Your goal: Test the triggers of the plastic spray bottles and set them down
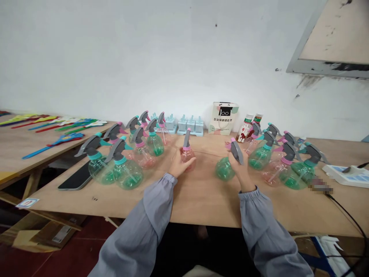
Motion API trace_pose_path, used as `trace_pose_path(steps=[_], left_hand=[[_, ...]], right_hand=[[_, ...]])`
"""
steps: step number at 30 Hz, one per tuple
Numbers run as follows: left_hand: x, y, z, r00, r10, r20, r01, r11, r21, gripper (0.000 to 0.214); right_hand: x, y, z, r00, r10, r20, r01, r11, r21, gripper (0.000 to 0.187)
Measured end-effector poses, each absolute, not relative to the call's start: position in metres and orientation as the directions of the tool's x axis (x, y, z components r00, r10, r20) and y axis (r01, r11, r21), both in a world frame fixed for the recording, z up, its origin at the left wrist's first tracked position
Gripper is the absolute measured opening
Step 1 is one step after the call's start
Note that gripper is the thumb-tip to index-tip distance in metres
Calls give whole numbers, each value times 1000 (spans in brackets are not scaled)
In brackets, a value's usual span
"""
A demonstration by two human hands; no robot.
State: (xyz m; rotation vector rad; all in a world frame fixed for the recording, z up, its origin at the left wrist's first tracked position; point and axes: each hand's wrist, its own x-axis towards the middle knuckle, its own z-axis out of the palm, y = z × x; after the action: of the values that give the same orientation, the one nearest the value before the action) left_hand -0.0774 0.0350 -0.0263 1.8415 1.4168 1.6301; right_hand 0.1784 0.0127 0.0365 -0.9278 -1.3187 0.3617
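My left hand (181,164) is round the body of an upright pink spray bottle (188,154), thumb stretched across its front. The bottle's grey spray head with a pink collar points up. My right hand (240,163) is closed on a grey spray head (236,152) with a pink nozzle. Right beside and below that hand is a round green bottle (225,169); its neck is hidden, so I cannot tell whether the head is joined to it. More spray bottles in green (128,175) and pink (144,156) stand to the left, and several others (276,171) to the right.
A black phone (75,177) lies by the left bottles. Along the wall are light-blue ice-pop moulds (190,126), a paper bag (223,119) and drink bottles (245,129). A power strip (347,175) with a cable is at right. Colourful hand-shaped sticks (54,144) cover the left table.
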Motion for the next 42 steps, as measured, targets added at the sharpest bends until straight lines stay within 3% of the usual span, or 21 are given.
trace_pose_path(steps=[4, 9, 12, 19, 30, 38, 42], left_hand=[[-76, 34, -26, -139, 805, 577, 466, -461, 755, 63], [-76, 34, -24, -131, 804, 580, 472, -464, 750, 62], [-76, 33, -21, -126, 809, 575, 471, -461, 752, 62], [-76, 31, -19, -136, 823, 551, 475, -434, 765, 61], [-77, 31, -21, -111, 826, 553, 436, -460, 773, 61], [-77, 30, -20, -114, 821, 559, 441, -462, 769, 62], [-78, 30, -22, -100, 836, 540, 453, -445, 773, 65]], right_hand=[[193, 26, 29, 313, 638, 703, 456, 548, -701, 25], [206, 48, 14, 316, 699, 641, 622, 358, -696, 50], [214, 60, -3, 331, 720, 610, 666, 280, -691, 62], [220, 93, -41, 300, 700, 648, 729, 270, -629, 87], [233, 143, -47, 477, 628, 614, 737, 94, -669, 94], [236, 146, -43, 438, 626, 645, 745, 149, -650, 89], [230, 132, -35, 461, 531, 711, 741, 211, -637, 86]])
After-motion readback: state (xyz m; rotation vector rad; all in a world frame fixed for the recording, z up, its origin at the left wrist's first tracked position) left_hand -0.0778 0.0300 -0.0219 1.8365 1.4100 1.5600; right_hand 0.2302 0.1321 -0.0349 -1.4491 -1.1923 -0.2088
